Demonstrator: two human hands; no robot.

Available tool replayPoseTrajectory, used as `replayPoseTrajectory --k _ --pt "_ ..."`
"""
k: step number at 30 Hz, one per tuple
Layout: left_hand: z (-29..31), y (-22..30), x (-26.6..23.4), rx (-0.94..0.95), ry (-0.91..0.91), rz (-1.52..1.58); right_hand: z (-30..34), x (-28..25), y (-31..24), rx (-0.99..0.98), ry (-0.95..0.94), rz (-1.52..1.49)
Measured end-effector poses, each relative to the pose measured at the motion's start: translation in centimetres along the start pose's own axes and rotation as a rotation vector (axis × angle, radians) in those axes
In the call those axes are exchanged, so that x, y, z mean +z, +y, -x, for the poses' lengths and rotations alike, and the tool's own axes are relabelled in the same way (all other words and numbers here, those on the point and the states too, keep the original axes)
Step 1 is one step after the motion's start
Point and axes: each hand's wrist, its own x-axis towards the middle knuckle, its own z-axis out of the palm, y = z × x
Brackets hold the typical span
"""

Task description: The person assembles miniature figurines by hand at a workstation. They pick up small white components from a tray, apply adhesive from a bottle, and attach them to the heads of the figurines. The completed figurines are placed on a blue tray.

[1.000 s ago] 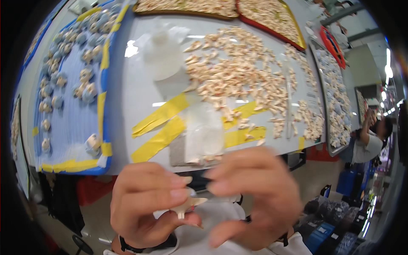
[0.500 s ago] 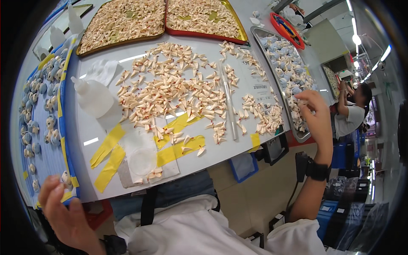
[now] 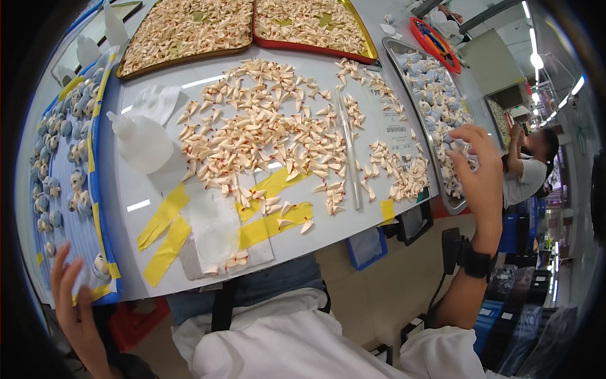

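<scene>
My left hand point(image 3: 77, 312) is at the lower left, over the near corner of the blue-lined tray point(image 3: 101, 196). Its fingers are spread and appear to hold nothing. A small blue-and-white figure piece point(image 3: 100, 265) lies just beyond those fingertips. Several like it stand in rows farther up that tray. On the right, my right hand point(image 3: 483, 177) hovers at the near end of a metal tray point(image 3: 386, 47) heaped with blue-and-white pieces point(image 3: 435, 95). Its fingers are curved, with thumb and forefinger apart; pieces show in the gap between them, and none is visibly gripped.
Cream pointed pieces with red tips point(image 3: 259, 126) are spread over the white table, beside a clear rod point(image 3: 348, 148). A white squeeze bottle point(image 3: 140, 145) stands left, and a round clear dish point(image 3: 216, 240) sits near the front edge. A co-worker point(image 3: 536, 158) is at far right.
My left hand has drawn back, down and left, from the blue-and-white piece, its fingers spreading more. My right hand stays at the metal tray, slightly lower. The whole view has shifted a little.
</scene>
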Motion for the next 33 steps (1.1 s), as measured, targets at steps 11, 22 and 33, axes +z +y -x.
replayPoseTrajectory --k 11,22,33 --pt "-2.8 3.1 0.6 -0.075 -0.097 0.381 -1.4 3.4 -3.0 0.051 -0.33 -0.205" --pt "-3.4 3.6 1.5 0.019 -0.028 0.52 -0.7 3.1 -2.7 0.049 -0.093 -0.29" --pt "-1.6 4.5 2.4 0.053 0.212 1.013 2.5 0.5 -6.7 0.166 -0.083 -0.954"
